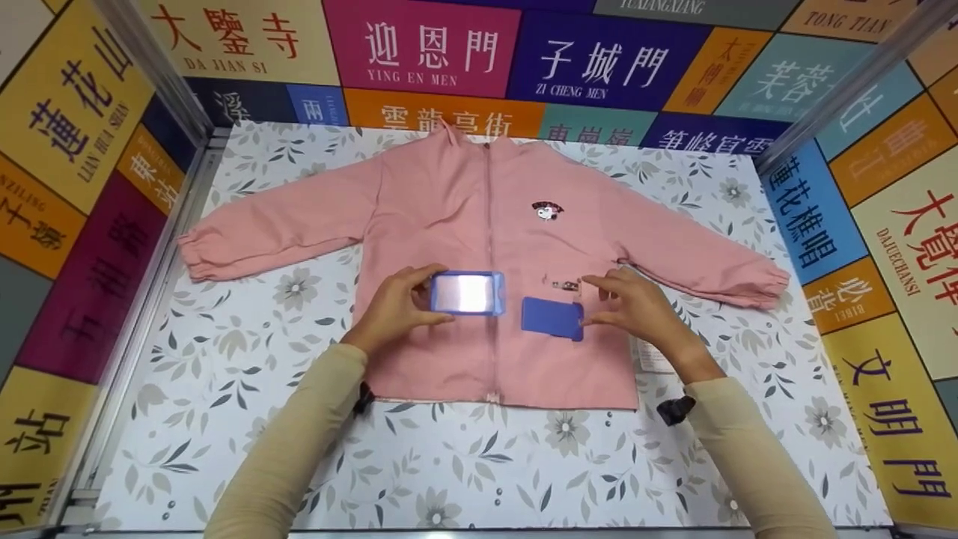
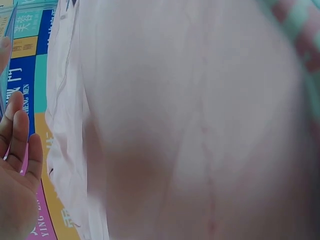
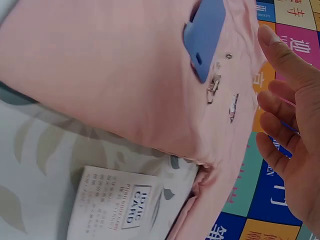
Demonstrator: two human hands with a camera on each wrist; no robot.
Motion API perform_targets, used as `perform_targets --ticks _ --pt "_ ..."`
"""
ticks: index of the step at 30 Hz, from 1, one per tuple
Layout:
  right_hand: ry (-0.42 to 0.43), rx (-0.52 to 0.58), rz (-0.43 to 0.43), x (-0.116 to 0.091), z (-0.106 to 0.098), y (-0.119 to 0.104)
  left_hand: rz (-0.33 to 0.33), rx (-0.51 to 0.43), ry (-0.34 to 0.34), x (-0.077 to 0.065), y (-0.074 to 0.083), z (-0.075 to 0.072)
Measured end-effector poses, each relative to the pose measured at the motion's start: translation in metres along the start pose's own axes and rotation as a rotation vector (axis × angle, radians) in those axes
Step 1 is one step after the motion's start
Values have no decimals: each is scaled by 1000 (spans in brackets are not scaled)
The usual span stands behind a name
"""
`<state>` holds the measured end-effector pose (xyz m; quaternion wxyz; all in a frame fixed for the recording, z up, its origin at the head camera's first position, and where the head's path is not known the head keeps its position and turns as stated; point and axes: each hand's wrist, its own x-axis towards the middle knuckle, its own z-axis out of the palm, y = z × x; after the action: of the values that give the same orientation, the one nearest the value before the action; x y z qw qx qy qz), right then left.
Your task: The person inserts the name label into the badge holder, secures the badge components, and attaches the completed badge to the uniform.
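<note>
My left hand (image 1: 400, 305) pinches a blue-framed clear card holder (image 1: 464, 293) between thumb and fingers, above the jacket's zip; light glares off its window. Just right of it, a flat blue card-holder cover (image 1: 551, 317) lies on the pink zip jacket (image 1: 426, 217). My right hand (image 1: 636, 303) hovers around the cover's right end, thumb and fingers spread. In the right wrist view, a gap shows between this hand (image 3: 292, 120) and the blue cover (image 3: 207, 37). A small metal clip (image 1: 566, 285) lies above the cover.
A white packet printed "ID/IC CARD" (image 3: 115, 205) lies beside the jacket hem, partly under my right wrist in the head view. The jacket sleeves stretch out to both sides on the floral tabletop (image 1: 441, 464). Colourful sign-printed panels (image 1: 423, 45) enclose the table's back and sides.
</note>
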<state>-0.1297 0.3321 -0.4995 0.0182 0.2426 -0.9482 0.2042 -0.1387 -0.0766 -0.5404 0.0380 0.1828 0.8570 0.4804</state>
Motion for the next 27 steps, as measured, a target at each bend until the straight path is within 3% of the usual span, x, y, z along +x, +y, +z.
perform_targets --ticks 5,10,18,27 --pt "20 158 16 -7 -3 9 -5 5 -11 0 0 1" --pt "17 287 113 -23 -7 26 -5 3 -7 0 -1 2" --pt "44 298 229 -52 -14 56 36 28 10 0 -3 4" --pt "38 287 269 -75 -10 81 26 24 -8 0 -3 7"
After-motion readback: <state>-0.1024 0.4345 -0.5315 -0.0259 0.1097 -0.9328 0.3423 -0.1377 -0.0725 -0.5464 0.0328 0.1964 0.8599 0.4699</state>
